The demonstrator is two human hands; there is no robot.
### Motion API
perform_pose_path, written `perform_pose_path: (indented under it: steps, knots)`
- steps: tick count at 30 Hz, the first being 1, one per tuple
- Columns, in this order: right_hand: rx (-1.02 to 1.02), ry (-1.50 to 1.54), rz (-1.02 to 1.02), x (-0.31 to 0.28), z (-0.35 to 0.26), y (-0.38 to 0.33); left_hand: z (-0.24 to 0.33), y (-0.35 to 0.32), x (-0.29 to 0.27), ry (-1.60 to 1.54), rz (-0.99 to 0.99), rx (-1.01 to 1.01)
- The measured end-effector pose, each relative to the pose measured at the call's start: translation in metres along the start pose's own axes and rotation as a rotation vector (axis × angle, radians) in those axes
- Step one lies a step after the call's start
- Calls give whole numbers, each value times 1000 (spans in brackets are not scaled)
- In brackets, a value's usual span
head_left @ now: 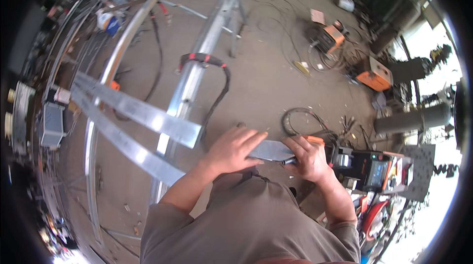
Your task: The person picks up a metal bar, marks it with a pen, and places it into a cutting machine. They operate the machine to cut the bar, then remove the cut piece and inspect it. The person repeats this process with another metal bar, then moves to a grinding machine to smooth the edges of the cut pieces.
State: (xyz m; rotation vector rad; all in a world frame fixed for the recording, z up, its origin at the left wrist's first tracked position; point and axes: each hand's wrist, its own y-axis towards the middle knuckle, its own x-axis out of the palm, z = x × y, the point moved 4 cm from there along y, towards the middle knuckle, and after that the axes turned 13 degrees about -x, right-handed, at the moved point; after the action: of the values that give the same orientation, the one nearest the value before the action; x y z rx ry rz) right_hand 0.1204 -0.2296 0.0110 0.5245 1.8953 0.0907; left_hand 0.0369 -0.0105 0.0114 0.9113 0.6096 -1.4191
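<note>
The left hand point(231, 151) extends its fingers over the left end of the plate point(271, 150); the right hand point(307, 158) curls around the other end. The plate spans between them. Leftward, strips point(138, 110) cross rails point(193, 81). The step appears to be two-handed holding; the next move calls for even support.

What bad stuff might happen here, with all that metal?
The metal strip might have sharp edges, and the left hand and right hand are bare. The two flat bars lying across the rails might slide off. The dark cable hanging off one rail might trip someone.
</note>
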Motion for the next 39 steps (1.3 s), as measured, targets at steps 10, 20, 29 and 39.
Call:
perform_pose_path:
  steps: [10, 20, 29, 39]
  knots:
    - [215, 10, -50, -54, 247, 165, -138, 296, 0, -90, 13, 123]
    - [378, 337, 222, -100, 407, 288, -216, 481, -50, -37, 109, 175]
    - [790, 1232, 399, -83, 600, 361, -271, 661, -50, 154, 139, 171]
    - [797, 1474, 370, -121, 845, 480, -328, 901, -47, 91, 63, -111]
